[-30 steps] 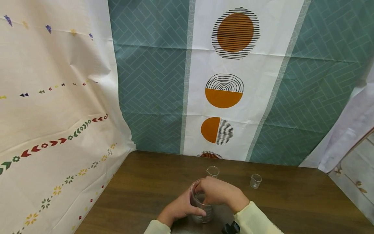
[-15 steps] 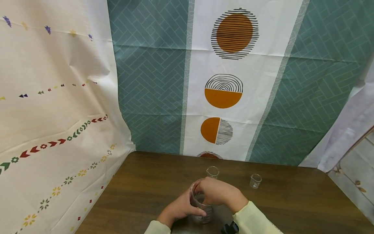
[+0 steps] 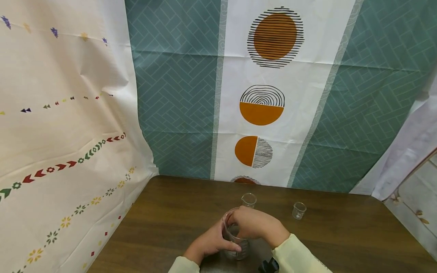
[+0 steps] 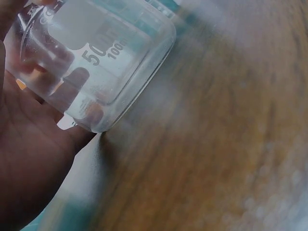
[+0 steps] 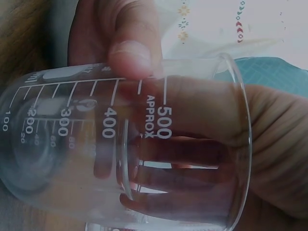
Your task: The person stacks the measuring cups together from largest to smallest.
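Near the table's front edge, my left hand (image 3: 212, 239) grips a large clear glass beaker (image 3: 244, 251) by its side, thumb across the front. Its white scale, up to 500, shows in the right wrist view. A smaller glass beaker (image 5: 41, 144) with its own scale sits inside, toward the bottom. My right hand (image 3: 256, 223) reaches in through the large beaker's mouth. Its fingers (image 5: 192, 151) hold the small beaker at its rim, seen through the glass. In the left wrist view the large beaker (image 4: 139, 48) looks tilted, with my left palm behind it.
A small glass beaker (image 3: 249, 198) stands just behind my right hand, partly hidden by it. Another small beaker (image 3: 298, 211) stands farther right on the brown wooden table (image 3: 164, 212). Patterned cloths (image 3: 177, 113) hang behind and at the sides.
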`<state>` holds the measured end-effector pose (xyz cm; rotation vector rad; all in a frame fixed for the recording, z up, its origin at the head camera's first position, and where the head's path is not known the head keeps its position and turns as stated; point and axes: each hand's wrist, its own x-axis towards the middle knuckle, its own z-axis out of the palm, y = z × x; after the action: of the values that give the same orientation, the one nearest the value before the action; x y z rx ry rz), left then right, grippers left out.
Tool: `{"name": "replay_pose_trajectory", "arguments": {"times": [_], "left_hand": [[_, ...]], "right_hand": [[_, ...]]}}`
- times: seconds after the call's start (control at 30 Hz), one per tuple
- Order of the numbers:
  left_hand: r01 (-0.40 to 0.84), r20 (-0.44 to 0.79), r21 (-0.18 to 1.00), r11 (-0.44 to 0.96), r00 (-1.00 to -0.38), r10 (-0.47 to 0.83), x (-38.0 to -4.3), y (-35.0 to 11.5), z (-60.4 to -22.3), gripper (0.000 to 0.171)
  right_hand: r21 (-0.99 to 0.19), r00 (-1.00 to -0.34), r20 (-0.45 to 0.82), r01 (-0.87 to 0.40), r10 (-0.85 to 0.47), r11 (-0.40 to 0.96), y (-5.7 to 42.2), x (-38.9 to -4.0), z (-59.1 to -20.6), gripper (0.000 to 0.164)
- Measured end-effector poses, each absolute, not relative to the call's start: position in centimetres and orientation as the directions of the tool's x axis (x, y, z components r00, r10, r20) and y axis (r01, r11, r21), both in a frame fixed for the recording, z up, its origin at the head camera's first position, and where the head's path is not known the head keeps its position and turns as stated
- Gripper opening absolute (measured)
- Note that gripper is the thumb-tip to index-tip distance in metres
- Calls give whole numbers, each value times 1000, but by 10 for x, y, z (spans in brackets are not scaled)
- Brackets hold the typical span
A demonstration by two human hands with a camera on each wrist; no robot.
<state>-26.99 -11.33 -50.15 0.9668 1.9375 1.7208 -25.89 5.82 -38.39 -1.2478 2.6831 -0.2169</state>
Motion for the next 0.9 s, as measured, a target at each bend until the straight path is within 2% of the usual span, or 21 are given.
{"name": "replay_pose_trajectory", "arguments": {"times": [0.23, 0.7, 0.9], "left_hand": [[214, 140, 977, 16, -689, 712, -270, -114, -502, 99], [247, 181, 969, -6, -694, 697, -270, -113, -501, 99], [218, 158, 976, 0, -709, 687, -269, -112, -500, 99]], "right_hand": [[-195, -615, -87, -761, -784, 619, 58, -259, -383, 24], [-203, -631, -99, -744, -770, 636, 58, -260, -382, 25], [-190, -636, -106, -742, -765, 643, 57, -259, -383, 27]]}}
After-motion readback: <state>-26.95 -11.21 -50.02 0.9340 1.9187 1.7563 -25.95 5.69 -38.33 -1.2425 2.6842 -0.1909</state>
